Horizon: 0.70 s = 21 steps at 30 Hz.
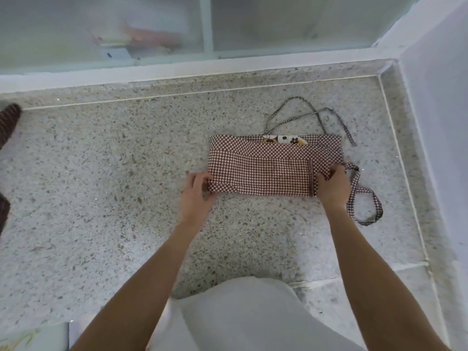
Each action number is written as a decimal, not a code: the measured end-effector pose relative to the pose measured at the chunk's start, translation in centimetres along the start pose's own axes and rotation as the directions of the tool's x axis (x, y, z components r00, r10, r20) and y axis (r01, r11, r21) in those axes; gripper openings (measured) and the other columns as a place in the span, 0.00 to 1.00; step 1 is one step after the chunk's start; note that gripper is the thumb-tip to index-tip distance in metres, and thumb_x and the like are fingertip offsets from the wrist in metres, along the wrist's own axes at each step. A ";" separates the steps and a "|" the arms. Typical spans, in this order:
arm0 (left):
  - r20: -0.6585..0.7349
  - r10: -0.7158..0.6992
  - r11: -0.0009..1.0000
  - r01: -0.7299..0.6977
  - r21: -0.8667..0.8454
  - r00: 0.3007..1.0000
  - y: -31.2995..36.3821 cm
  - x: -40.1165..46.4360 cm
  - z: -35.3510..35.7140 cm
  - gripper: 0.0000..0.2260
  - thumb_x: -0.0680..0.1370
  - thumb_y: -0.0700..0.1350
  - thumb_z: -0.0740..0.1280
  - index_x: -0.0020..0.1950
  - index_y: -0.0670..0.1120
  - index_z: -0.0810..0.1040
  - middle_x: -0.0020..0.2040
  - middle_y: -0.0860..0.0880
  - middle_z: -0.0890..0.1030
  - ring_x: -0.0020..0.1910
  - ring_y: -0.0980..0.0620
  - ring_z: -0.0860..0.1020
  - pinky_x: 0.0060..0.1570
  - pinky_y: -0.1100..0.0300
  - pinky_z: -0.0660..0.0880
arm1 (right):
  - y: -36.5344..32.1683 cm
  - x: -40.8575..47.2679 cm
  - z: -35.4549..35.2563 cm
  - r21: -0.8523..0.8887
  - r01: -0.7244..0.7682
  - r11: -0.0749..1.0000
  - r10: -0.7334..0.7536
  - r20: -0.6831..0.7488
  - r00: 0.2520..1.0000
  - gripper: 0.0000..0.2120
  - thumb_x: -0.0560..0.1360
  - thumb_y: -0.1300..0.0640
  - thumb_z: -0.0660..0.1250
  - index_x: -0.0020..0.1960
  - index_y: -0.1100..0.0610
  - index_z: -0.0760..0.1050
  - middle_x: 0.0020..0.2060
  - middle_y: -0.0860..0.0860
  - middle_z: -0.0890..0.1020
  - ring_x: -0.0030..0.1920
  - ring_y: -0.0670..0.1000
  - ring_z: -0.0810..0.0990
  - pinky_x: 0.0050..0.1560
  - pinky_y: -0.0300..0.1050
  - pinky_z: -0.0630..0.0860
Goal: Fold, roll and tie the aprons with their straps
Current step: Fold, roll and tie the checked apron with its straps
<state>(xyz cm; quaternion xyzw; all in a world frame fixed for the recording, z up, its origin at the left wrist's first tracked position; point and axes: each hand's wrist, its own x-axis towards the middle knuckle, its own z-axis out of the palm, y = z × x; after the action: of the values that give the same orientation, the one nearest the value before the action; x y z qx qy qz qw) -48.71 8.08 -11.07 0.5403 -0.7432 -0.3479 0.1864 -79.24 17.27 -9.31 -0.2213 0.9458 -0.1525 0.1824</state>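
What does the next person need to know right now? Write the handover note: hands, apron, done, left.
Left hand: grips the near left corner of the checked apron.
Right hand: grips the apron's near right edge, beside the wide strap.
Apron: lies on the speckled floor, folded into a flat band, with a printed patch showing at the far edge. The thin straps trail loose beyond it; the wide strap loops loose to the right.
Done: folding into a band.
Left: roll it up and tie it with the straps. Another dark cloth lies at the left edge.
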 end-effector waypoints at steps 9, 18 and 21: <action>0.057 0.188 0.966 -0.195 0.171 0.981 -1.0 0.9 0.0 0.20 0.65 0.28 0.70 0.56 0.41 0.80 0.52 0.42 0.78 0.47 0.43 0.78 0.45 0.54 0.77 | 0.9 3.1 -1.1 0.067 0.108 0.992 -0.103 -0.071 0.992 0.14 0.75 0.62 0.64 0.60 0.58 0.70 0.54 0.56 0.81 0.53 0.59 0.78 0.49 0.50 0.73; 0.277 0.312 0.802 -0.408 0.436 0.909 -1.3 1.3 -0.5 0.18 0.65 0.37 0.72 0.54 0.46 0.82 0.50 0.48 0.80 0.52 0.44 0.77 0.51 0.48 0.76 | 1.0 5.1 -0.8 -0.120 0.179 0.977 -0.194 -0.130 0.972 0.11 0.74 0.61 0.64 0.57 0.58 0.70 0.45 0.59 0.82 0.49 0.61 0.77 0.52 0.56 0.73; 0.376 0.304 0.765 -0.459 0.452 0.875 -0.8 1.3 -1.0 0.19 0.69 0.49 0.61 0.57 0.49 0.80 0.52 0.51 0.80 0.54 0.46 0.76 0.55 0.48 0.73 | 1.3 5.7 -0.7 -0.126 0.164 0.978 -0.178 -0.105 0.979 0.12 0.75 0.62 0.63 0.57 0.58 0.68 0.45 0.58 0.82 0.45 0.60 0.80 0.52 0.56 0.74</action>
<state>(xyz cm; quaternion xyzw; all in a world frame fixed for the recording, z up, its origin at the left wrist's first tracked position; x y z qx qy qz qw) -47.93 6.43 -11.06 0.3509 -0.9231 -0.1572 -0.0091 -84.78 15.81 -10.79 -0.3029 0.9395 -0.1247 0.1005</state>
